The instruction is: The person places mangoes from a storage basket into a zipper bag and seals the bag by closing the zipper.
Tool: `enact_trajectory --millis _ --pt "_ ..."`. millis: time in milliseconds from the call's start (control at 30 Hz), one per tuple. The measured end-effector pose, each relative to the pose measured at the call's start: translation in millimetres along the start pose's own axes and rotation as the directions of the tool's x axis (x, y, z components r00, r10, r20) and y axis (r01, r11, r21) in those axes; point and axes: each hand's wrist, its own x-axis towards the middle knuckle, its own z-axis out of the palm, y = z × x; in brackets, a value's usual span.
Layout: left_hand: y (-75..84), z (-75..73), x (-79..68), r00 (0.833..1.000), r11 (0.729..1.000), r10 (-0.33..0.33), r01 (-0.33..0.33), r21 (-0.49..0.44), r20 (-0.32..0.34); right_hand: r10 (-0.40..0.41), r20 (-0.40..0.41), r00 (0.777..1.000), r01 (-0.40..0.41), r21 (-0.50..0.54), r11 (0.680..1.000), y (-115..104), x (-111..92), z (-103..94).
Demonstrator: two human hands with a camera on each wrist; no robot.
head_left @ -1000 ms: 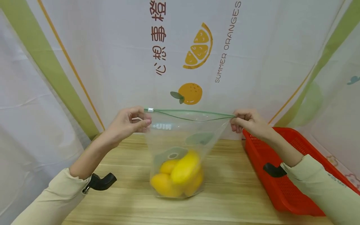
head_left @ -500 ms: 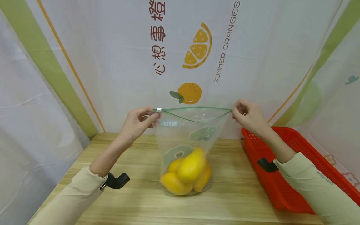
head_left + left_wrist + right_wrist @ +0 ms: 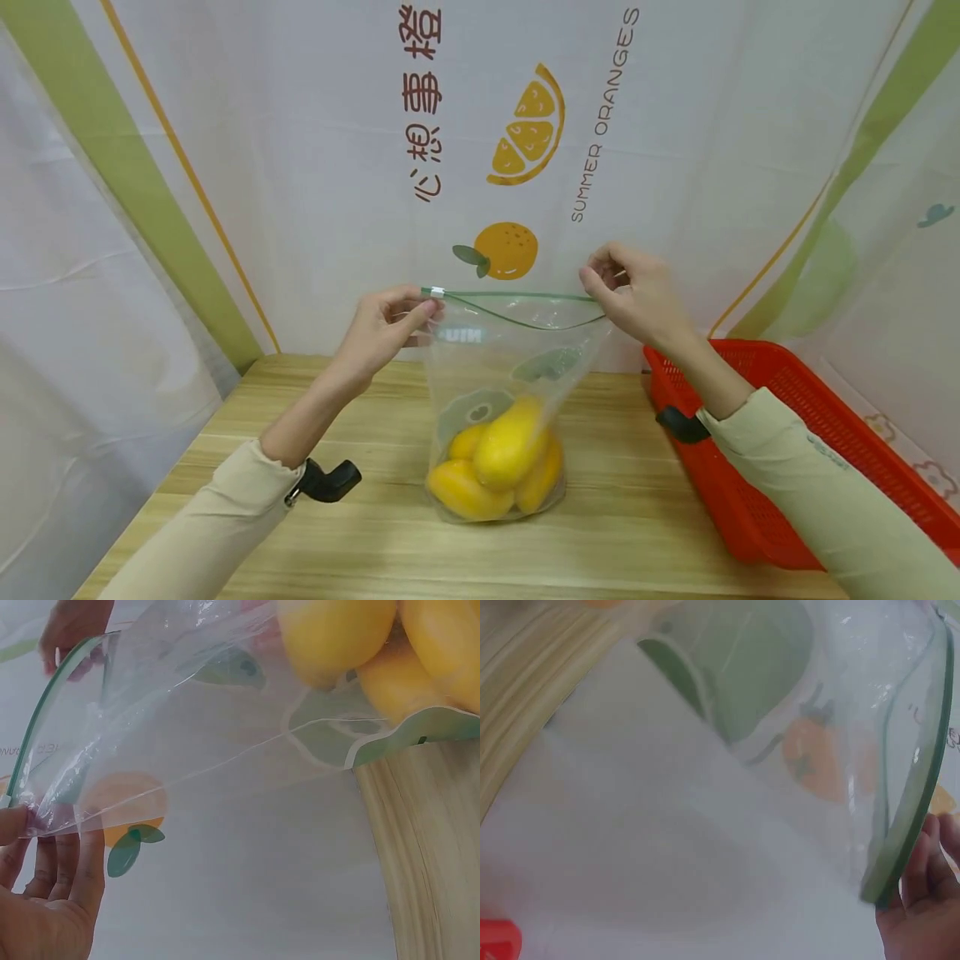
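A clear slider zip bag (image 3: 487, 367) with a green zip strip (image 3: 517, 296) stands on the table with several yellow mangoes (image 3: 510, 450) in its bottom. Its mouth gapes a little. My left hand (image 3: 382, 329) pinches the bag's top left corner beside the white slider (image 3: 437, 292); the left wrist view shows that thumb and fingers on the film. My right hand (image 3: 641, 292) is at the strip's right end, its fingers loosely curled. In the right wrist view its fingers (image 3: 922, 862) lie just outside the strip's end, and I see no grip on it.
On the right of the wooden table (image 3: 315, 533) stands a red plastic basket (image 3: 750, 492), partly under my right forearm. A white printed curtain (image 3: 315, 167) hangs behind the table. Black camera mounts (image 3: 326, 482) stick out from both wrists.
The bag shifted right, then stayed put. My left hand moved right with its corner. My right hand came off the right corner and moved up and left, and that corner has sagged slightly.
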Motion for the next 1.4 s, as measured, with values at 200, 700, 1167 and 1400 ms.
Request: enact_trajectory --millis 200,700,1167,1400 --pt "0.0 5.9 1.2 1.0 1.0 -0.02 0.02 0.005 -0.003 -0.037 0.2 0.979 0.02 0.085 0.996 -11 9 13.6" --pt "-5.2 26.2 4.5 0.999 0.998 -0.033 0.033 -0.057 0.013 -0.157 0.341 0.927 0.1 0.18 0.979 -34 16 55.1" --pt "-9.6 34.6 4.9 0.999 0.997 -0.016 0.02 -0.075 0.051 -0.199 0.326 0.924 0.131 0.219 0.967 -47 18 82.5" --pt "-10.6 34.3 4.3 0.998 0.996 -0.015 0.02 -0.092 0.055 -0.235 0.294 0.927 0.163 0.249 0.955 -50 18 85.9"
